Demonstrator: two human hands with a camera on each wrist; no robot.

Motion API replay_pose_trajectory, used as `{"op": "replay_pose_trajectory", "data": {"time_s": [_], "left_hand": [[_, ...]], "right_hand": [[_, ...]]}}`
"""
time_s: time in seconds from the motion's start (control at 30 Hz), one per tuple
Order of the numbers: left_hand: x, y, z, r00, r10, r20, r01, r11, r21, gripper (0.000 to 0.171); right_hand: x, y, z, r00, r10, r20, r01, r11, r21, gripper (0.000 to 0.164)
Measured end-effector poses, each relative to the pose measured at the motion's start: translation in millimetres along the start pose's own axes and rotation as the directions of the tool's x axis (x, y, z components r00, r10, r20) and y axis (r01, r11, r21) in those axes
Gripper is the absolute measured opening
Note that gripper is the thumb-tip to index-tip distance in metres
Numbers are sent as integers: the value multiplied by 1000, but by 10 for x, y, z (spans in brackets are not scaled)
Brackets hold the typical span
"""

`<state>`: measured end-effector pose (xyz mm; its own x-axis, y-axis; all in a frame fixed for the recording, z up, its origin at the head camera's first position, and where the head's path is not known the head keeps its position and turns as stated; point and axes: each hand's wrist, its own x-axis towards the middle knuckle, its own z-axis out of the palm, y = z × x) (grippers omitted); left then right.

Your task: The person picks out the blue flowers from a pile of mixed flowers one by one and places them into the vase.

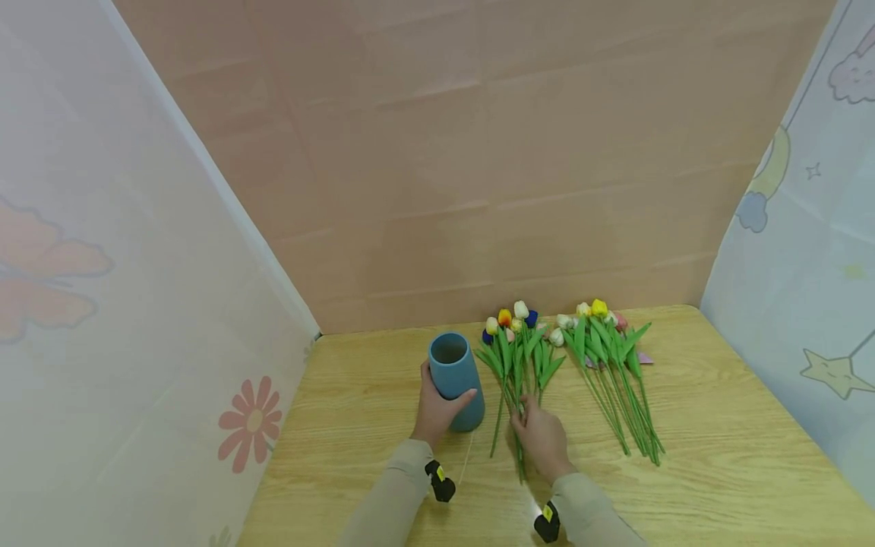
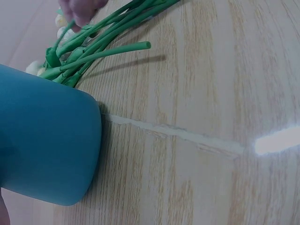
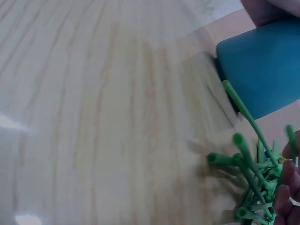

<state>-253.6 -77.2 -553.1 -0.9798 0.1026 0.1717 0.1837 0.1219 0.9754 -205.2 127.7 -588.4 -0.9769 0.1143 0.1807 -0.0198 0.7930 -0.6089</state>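
A blue vase (image 1: 459, 376) stands upright on the wooden table, and my left hand (image 1: 434, 414) grips its side with the thumb across the front. To its right lies a bunch of artificial tulips (image 1: 518, 353), with white, orange, yellow and dark blue heads pointing away from me. My right hand (image 1: 543, 441) is over the stems of this bunch. In the right wrist view its fingers pinch one green tulip stem (image 3: 291, 139), while other cut stem ends (image 3: 239, 159) stick out beside them. The left wrist view shows the vase's lower part (image 2: 51, 140) close up.
A second bunch of tulips (image 1: 615, 372), with white, yellow and pink heads, lies farther right. Behind the wooden table (image 1: 355, 395) rises a brown backdrop (image 1: 437, 190). Printed sheets hang at the left (image 1: 171, 304) and right (image 1: 793, 289).
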Motion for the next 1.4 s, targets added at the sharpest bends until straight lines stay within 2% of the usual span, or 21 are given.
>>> {"op": "replay_pose_trajectory", "data": {"time_s": [0.1, 0.33, 0.6, 0.73, 0.9, 1.07, 1.27, 1.4], "left_hand": [[40, -121, 12, 1000, 11, -12, -10, 1000, 7, 92], [40, -131, 14, 1000, 15, -19, -14, 1000, 11, 93], [32, -96, 7, 1000, 9, -8, -9, 1000, 1, 92], [32, -93, 4, 1000, 2, -11, -1, 1000, 8, 91], [28, -92, 3, 1000, 0, -18, 0, 1000, 24, 92], [17, -92, 5, 1000, 7, -13, -7, 1000, 24, 92], [11, -85, 6, 1000, 8, -11, -8, 1000, 22, 92], [18, -72, 4, 1000, 12, -9, -12, 1000, 16, 91]], "right_hand": [[-4, 19, 44, 999, 1, 32, 1, 999, -53, 36], [-23, 28, 76, 999, -24, 40, 29, 990, -140, 37], [-8, 117, 32, 999, 19, 43, -16, 996, -84, 25], [4, 174, -1, 997, 62, 39, -57, 992, -116, 22], [16, 210, -30, 989, 97, 108, -82, 987, -138, 25], [9, 194, -51, 981, 117, 152, -105, 991, -83, 22], [1, 154, -114, 986, 134, 103, -131, 991, -33, 16], [19, 130, -181, 989, 137, 49, -136, 990, -32, 31]]}}
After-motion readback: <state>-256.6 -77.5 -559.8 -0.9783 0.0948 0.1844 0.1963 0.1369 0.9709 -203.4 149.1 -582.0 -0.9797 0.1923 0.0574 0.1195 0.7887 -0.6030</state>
